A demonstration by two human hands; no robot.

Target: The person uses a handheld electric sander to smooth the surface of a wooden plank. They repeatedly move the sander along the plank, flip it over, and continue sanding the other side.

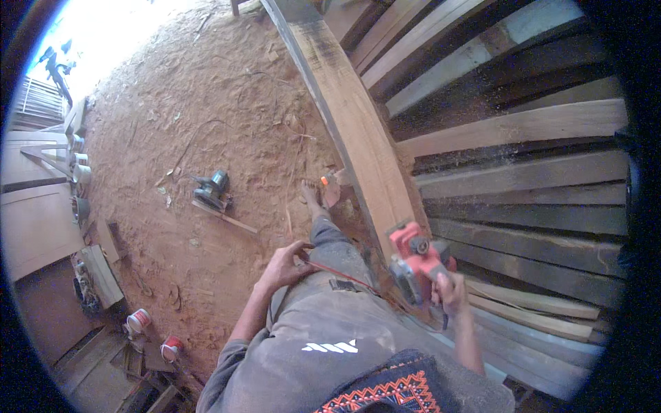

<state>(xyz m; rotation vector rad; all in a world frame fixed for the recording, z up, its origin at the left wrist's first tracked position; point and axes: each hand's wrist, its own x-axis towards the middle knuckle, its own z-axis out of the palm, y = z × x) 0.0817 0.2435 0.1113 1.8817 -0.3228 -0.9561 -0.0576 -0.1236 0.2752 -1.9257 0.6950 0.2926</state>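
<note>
My right hand (pixel 449 292) grips the rear handle of a red electric planer (pixel 417 256), which rests at the near end of a long wooden plank (pixel 361 131). A dark cord hangs from the handle. The plank's planed face looks pale brown, with a darker patch toward the far end. At my waist, my left hand (pixel 284 267) has its fingers bent round the end of a thin red cord (pixel 341 272) that stretches across my front toward the plank. Part of its grip is hidden.
Stacked boards (pixel 523 175) line the right side, close to the planer. On the dirt floor at left lies a second power tool (pixel 212 189) with a wood strip. Small red-and-white buckets (pixel 171 348) stand at lower left, near wooden panels (pixel 41 227). My bare foot (pixel 310 193) is beside the plank.
</note>
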